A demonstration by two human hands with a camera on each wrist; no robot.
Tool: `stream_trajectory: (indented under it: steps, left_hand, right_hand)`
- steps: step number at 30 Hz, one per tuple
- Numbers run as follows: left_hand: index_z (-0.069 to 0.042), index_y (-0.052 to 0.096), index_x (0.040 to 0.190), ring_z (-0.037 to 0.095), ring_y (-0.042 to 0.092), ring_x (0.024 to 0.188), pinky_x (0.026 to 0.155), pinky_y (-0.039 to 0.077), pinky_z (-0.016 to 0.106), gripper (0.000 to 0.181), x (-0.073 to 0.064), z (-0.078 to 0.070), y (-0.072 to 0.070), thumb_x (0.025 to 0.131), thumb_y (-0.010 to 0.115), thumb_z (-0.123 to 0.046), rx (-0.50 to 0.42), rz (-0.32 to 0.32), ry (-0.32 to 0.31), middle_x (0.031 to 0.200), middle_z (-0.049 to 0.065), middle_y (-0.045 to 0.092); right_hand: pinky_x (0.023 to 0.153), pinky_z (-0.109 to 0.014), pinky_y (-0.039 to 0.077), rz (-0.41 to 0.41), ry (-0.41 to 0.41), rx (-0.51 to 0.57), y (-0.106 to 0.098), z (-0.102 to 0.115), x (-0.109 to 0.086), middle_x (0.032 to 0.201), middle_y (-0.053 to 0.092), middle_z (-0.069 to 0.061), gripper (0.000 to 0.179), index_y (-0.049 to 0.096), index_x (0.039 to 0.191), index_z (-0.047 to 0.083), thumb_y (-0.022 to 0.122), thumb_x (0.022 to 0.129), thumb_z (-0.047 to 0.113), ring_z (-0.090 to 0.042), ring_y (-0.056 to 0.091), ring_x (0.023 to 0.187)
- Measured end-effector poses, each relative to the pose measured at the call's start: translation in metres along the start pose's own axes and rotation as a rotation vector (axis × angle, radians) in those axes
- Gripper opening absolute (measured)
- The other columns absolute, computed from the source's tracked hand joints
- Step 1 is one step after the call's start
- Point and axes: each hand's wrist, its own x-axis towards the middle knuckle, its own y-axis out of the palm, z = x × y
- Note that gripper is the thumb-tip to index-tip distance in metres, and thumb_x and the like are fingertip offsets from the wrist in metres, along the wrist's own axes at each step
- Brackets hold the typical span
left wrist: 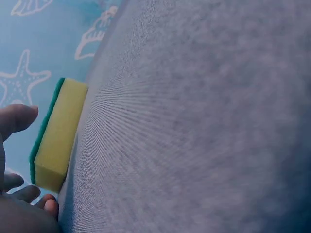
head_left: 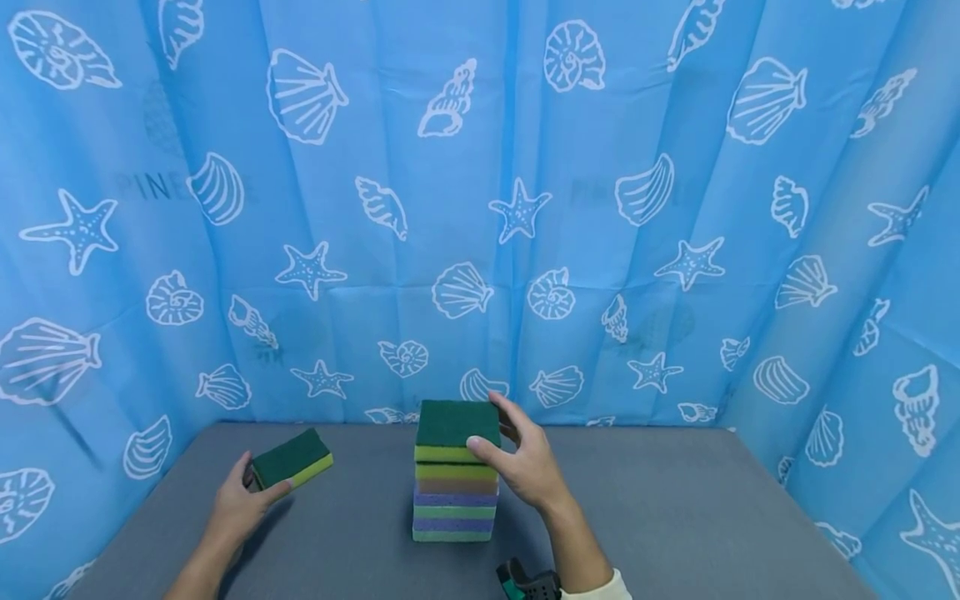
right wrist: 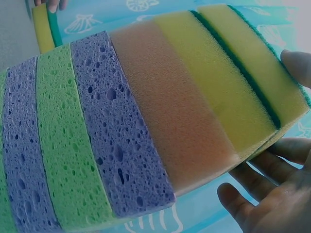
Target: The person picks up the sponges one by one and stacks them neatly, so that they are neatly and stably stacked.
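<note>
A stack of several sponges [head_left: 454, 500] stands upright on the grey surface. Purple and green porous ones form its lower part, a pinkish-brown layer [right wrist: 160, 107] lies above them, and yellow sponges with dark green scouring sides sit on top. My right hand [head_left: 528, 462] is around the top right of the stack, thumb by the top green side, fingers loosely spread along the far side. Off to the left, a separate yellow-and-green sponge [head_left: 292, 460] lies green side up. My left hand [head_left: 242, 504] is at its left end; the left wrist view shows a gap between thumb [left wrist: 19, 118] and sponge [left wrist: 63, 131].
The grey cloth-covered table [head_left: 660, 517] extends on both sides of the stack. A blue curtain [head_left: 480, 208] with white shells and starfish hangs behind and at the sides. A dark strap with a green part [head_left: 525, 583] is at the right wrist.
</note>
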Motion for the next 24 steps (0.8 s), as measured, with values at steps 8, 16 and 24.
stream_trajectory:
  steps: [8, 16, 24]
  left_hand:
    - [0.012, -0.001, 0.148, 0.055, 0.021, 0.13, 0.103, 0.026, 0.061, 0.101, 0.002, -0.0008, 0.0023, 0.089, 0.07, -0.028, 0.042, -0.039, 0.018, 0.142, 0.044, 0.016]
    - [0.013, 0.011, 0.148, 0.056, 0.028, 0.126, 0.099, 0.031, 0.061, 0.093, 0.0002, -0.0026, 0.0057, 0.09, 0.07, -0.028, 0.064, -0.093, 0.006, 0.138, 0.044, 0.024]
    - [0.011, 0.021, 0.148, 0.053, 0.029, 0.127, 0.1, 0.03, 0.061, 0.1, -0.0041, -0.0018, 0.0075, 0.084, 0.073, -0.046, 0.069, -0.15, 0.0, 0.139, 0.04, 0.028]
  right_hand:
    - [0.102, -0.054, 0.034, 0.007, -0.019, -0.003, -0.0012, 0.0002, 0.0006, 0.147, 0.039, -0.013, 0.066, 0.039, 0.147, 0.007, 0.068, 0.091, 0.021, -0.032, 0.041, 0.13]
    - [0.102, -0.056, 0.033, 0.006, -0.028, 0.001, -0.0022, 0.0002, 0.0003, 0.147, 0.039, -0.014, 0.066, 0.039, 0.147, 0.005, 0.068, 0.09, 0.022, -0.034, 0.041, 0.129]
    - [0.102, -0.053, 0.034, 0.009, -0.023, 0.0, -0.0019, -0.0006, -0.0005, 0.147, 0.039, -0.014, 0.065, 0.039, 0.147, 0.006, 0.068, 0.091, 0.022, -0.032, 0.042, 0.129]
